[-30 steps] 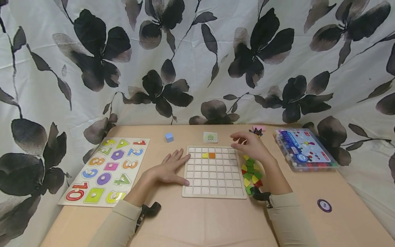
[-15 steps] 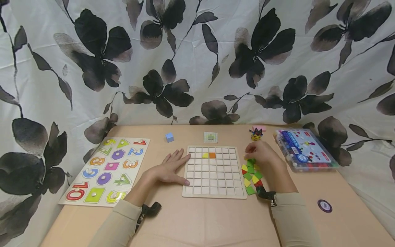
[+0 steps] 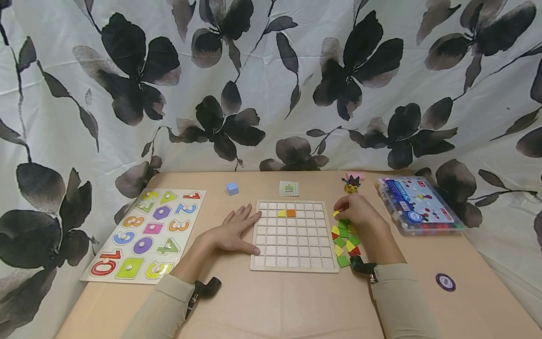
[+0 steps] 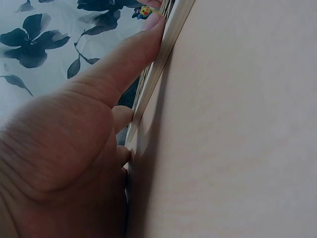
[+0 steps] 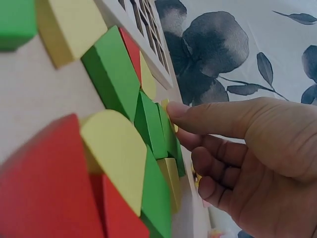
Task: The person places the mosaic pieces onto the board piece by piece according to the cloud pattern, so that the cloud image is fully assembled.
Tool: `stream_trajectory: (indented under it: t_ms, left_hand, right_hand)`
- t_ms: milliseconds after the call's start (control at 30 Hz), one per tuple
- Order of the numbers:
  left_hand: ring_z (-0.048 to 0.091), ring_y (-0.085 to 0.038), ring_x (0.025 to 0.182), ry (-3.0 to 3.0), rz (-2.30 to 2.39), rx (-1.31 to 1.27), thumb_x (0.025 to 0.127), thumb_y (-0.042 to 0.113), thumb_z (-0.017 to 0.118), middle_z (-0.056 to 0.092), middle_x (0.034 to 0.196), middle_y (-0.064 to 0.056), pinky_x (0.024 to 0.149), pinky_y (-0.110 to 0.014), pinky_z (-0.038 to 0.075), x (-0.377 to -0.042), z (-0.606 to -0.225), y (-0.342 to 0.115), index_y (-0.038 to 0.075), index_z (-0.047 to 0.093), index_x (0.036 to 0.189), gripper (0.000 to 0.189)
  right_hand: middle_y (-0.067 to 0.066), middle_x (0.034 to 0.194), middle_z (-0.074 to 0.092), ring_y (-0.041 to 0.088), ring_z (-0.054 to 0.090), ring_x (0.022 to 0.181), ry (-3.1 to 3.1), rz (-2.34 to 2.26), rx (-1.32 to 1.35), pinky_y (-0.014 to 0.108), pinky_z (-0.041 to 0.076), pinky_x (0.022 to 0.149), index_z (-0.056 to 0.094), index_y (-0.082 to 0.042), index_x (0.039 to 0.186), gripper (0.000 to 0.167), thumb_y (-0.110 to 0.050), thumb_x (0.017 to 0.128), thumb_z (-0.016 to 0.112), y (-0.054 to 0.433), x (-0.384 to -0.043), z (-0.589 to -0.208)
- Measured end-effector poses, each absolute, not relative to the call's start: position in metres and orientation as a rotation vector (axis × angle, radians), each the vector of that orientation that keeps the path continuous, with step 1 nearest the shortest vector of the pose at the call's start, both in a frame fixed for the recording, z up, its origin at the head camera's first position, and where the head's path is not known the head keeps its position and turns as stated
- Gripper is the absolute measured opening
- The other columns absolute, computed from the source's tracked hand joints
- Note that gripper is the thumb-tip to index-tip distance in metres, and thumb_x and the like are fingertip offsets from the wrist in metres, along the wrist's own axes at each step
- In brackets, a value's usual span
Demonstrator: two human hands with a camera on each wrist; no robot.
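Centred on the table (image 3: 275,306), the grid board (image 3: 296,246) lies flat; a yellow square (image 3: 281,213) and an orange square (image 3: 290,213) sit side by side in the second row from its far edge. The left hand (image 3: 228,235) is spread, thumb and index finger contacting the board's left edge. The right hand (image 3: 360,212) pinches a yellow block (image 5: 165,103) between thumb and index finger at the far end of the block pile (image 3: 340,241), beside the board's right edge. Number board (image 3: 165,230): table's left side. Plastic case (image 3: 419,202): far right corner. Card (image 3: 289,189) and blue cube (image 3: 232,189): near the far edge.
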State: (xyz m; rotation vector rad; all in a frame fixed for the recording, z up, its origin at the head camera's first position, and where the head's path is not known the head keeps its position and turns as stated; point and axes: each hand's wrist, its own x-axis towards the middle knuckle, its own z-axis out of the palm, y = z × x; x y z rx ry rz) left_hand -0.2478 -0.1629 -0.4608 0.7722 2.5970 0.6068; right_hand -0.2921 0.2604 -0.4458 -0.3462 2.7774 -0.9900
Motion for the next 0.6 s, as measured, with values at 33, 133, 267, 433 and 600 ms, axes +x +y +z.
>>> stream_trajectory:
  t_ms: [33, 133, 267, 433, 600]
  left_hand:
    - [-0.009, -0.036, 0.163, 2.597, 0.61, 0.772, 0.08, 0.069, 0.077, -0.006, 0.176, -0.017, 0.13, -0.059, -0.005, -0.248, -0.461, -0.163, 0.022, 0.017, 0.169, 0.118]
    - [-0.009, -0.036, 0.163, 2.599, 0.61, 0.771, 0.08, 0.069, 0.077, -0.006, 0.176, -0.017, 0.13, -0.059, -0.005, -0.247, -0.46, -0.163, 0.022, 0.017, 0.169, 0.118]
    - [-0.01, -0.035, 0.163, 2.598, 0.604, 0.77, 0.08, 0.07, 0.077, -0.006, 0.176, -0.016, 0.13, -0.058, -0.006, -0.247, -0.46, -0.162, 0.023, 0.017, 0.169, 0.117]
    - [-0.01, -0.035, 0.163, 2.597, 0.607, 0.767, 0.08, 0.07, 0.077, -0.006, 0.176, -0.016, 0.13, -0.058, -0.006, -0.247, -0.46, -0.162, 0.023, 0.017, 0.169, 0.117]
    - [-0.009, -0.036, 0.163, 2.598, 0.604, 0.771, 0.08, 0.069, 0.077, -0.006, 0.175, -0.017, 0.13, -0.059, -0.006, -0.248, -0.46, -0.163, 0.022, 0.017, 0.169, 0.117]
  right_hand:
    - [0.008, 0.087, 0.069, 0.02, 0.059, 0.079, 2.777, -0.99, -0.344, 0.029, 0.053, 0.07, 0.075, 0.001, 0.102, 0.015, -0.006, 0.089, 0.079, 0.261, -0.292, -0.446]
    - [0.008, 0.085, 0.068, 0.02, 0.058, 0.077, 2.766, -0.994, -0.335, 0.029, 0.052, 0.068, 0.075, 0.001, 0.1, 0.013, -0.006, 0.09, 0.079, 0.26, -0.292, -0.446]
    - [0.008, 0.087, 0.063, 0.022, 0.056, 0.082, 2.733, -1.042, -0.33, 0.027, 0.05, 0.069, 0.071, -0.001, 0.101, 0.012, -0.002, 0.09, 0.077, 0.257, -0.29, -0.445]
    - [0.012, 0.089, 0.06, 0.026, 0.055, 0.086, 2.73, -1.153, -0.329, 0.029, 0.05, 0.068, 0.069, -0.001, 0.102, 0.011, 0.003, 0.093, 0.072, 0.25, -0.289, -0.445]
    - [0.013, 0.1, 0.063, 0.028, 0.055, 0.09, 2.713, -1.331, -0.268, 0.032, 0.05, 0.071, 0.069, -0.002, 0.11, 0.012, -0.002, 0.098, 0.068, 0.24, -0.289, -0.443]
